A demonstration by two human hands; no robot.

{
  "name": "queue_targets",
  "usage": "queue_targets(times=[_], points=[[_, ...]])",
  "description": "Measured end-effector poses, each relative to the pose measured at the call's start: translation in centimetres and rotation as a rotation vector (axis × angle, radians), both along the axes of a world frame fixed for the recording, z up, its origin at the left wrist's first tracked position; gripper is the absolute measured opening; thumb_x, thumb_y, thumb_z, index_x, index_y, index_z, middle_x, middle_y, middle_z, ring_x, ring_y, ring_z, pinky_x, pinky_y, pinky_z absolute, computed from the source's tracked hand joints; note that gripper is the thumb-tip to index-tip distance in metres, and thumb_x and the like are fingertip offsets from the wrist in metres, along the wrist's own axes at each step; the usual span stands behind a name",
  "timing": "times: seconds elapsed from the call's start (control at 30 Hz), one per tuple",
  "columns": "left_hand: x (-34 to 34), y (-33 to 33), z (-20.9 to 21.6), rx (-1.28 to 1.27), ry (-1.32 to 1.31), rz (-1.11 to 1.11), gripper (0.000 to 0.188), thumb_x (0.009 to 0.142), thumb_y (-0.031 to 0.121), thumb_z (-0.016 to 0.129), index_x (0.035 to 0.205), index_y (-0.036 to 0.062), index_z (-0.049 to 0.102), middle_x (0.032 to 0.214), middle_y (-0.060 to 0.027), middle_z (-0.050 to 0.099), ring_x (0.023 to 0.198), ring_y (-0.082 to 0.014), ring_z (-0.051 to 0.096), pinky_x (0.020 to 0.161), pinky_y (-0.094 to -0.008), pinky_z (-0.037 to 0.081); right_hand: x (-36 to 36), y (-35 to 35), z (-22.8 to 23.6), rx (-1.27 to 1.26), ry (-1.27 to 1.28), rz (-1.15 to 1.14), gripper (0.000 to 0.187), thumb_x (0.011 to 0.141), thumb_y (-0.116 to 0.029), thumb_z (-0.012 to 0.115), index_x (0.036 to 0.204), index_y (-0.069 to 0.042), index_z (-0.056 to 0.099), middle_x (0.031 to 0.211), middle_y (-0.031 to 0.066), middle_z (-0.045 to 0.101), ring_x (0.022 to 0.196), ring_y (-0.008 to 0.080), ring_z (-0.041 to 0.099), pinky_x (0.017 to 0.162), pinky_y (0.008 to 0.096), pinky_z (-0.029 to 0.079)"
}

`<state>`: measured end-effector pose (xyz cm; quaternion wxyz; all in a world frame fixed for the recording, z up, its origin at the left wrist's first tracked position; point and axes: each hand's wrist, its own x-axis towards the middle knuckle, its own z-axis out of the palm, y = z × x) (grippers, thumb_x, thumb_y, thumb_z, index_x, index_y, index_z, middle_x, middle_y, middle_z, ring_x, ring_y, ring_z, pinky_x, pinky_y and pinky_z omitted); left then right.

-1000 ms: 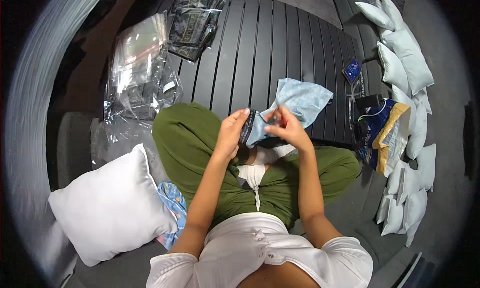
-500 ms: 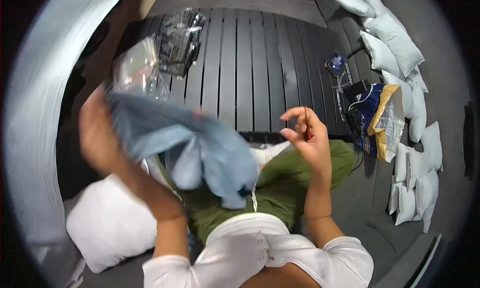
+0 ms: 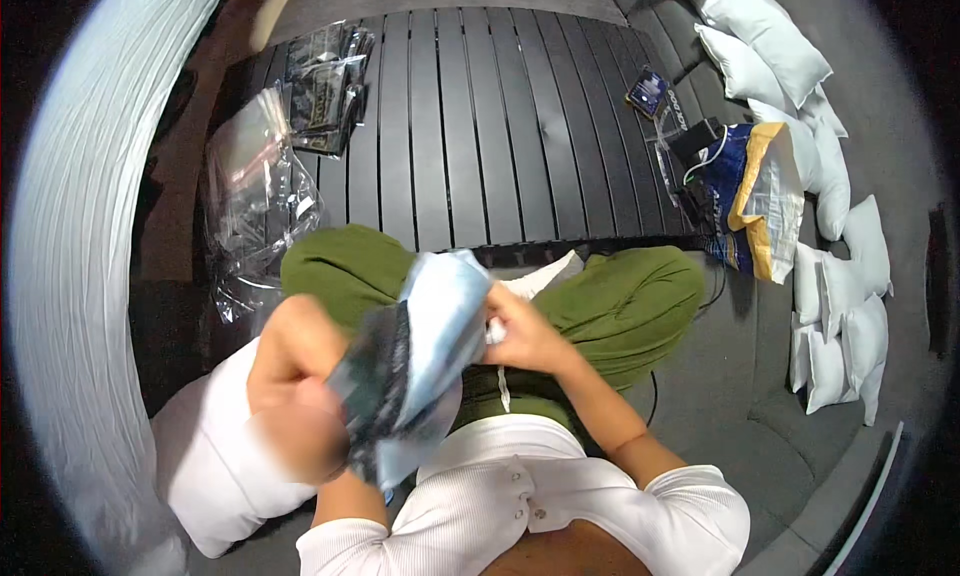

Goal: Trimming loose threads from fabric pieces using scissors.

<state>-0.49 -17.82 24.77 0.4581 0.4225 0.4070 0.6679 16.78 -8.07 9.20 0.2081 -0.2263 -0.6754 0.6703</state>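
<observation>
A shiny blue cloth [image 3: 445, 301] with a dark patterned section hangs bunched above my lap. My right hand [image 3: 525, 334] is closed on its right edge, where a bit of white shows by the fingertips. Against the cloth's dark left side is my left hand [image 3: 298, 351], bent at the wrist. Its fingers are partly hidden and smeared by motion, so their grip does not show. Under the cloth are my crossed legs in green trousers [image 3: 625, 301].
A black slatted table [image 3: 455, 126] stands ahead, with clear plastic bags [image 3: 255, 181] and dark wrapped packets [image 3: 325, 91] at its left. To the right are a blue and yellow bag [image 3: 765, 201] and several white pillows [image 3: 845, 326]. A white cushion [image 3: 225, 441] lies at my left.
The cloth has come in from the left toward my body and is more gathered. My right hand, formerly apart from it, has moved left and taken hold. My left hand has dropped closer to me.
</observation>
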Motion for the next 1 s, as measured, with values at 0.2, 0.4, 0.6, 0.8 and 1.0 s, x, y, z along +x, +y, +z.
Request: queue_targets(times=[0.2, 0.4, 0.6, 0.8, 1.0], points=[[-0.7, 0.0, -1.7, 0.025, 0.486, 0.675, 0.026, 0.083, 0.020, 0.049, 0.097, -0.0014, 0.053, 0.095, -0.0119, 0.056, 0.086, -0.0165, 0.053, 0.076, -0.0271, 0.042, 2.7, 1.0, 2.0, -0.381, 0.119, 0.081, 0.024, 0.068, -0.004, 0.067, 0.071, -0.005, 0.043, 0.067, 0.0005, 0.044, 0.066, 0.0112, 0.042, 0.059, 0.0230, 0.036], [-2.2, 1.8, -5.4, -0.324, -0.221, 0.697, 0.028, 0.081, 0.014, 0.052, 0.104, -0.0017, 0.057, 0.100, -0.0118, 0.058, 0.091, -0.0179, 0.055, 0.085, -0.0282, 0.040, 7.3, 6.2, 3.8, -0.224, -0.140, -0.151, 0.030, 0.073, -0.008, 0.064, 0.064, -0.012, 0.035, 0.099, 0.0107, 0.055, 0.082, 0.0120, 0.047, 0.076, 0.0244, 0.039], [3.6, 6.8, -9.3, -0.489, -0.164, -0.424, 0.020, 0.084, 0.020, 0.056, 0.080, 0.0014, 0.059, 0.071, 0.0039, 0.054, 0.064, -0.0025, 0.047, 0.058, -0.0170, 0.039, 4.3, 6.3, 5.2, 0.067, 0.286, -0.199, 0.040, 0.068, -0.022, 0.070, 0.067, -0.012, 0.031, 0.113, 0.0204, 0.052, 0.102, 0.0189, 0.049, 0.088, 0.0322, 0.036], [3.7, 7.9, -12.2, -0.629, -0.230, -0.553, 0.025, 0.086, 0.022, 0.054, 0.087, -0.0010, 0.062, 0.073, 0.0020, 0.058, 0.062, -0.0024, 0.050, 0.055, -0.0187, 0.042, 3.0, 6.3, 2.5, -0.234, 0.179, -0.081, 0.037, 0.072, -0.002, 0.064, 0.066, -0.012, 0.029, 0.074, 0.0044, 0.051, 0.066, 0.0072, 0.044, 0.058, 0.0206, 0.037], [4.1, 7.5, -13.2, -0.658, -0.287, -0.577, 0.024, 0.085, 0.018, 0.055, 0.095, -0.0024, 0.061, 0.078, -0.0005, 0.060, 0.066, -0.0034, 0.052, 0.058, -0.0182, 0.042, 3.4, 5.6, 2.4, -0.332, 0.139, -0.181, 0.035, 0.070, -0.001, 0.063, 0.064, -0.011, 0.030, 0.067, 0.0012, 0.044, 0.061, 0.0078, 0.039, 0.057, 0.0220, 0.035]])
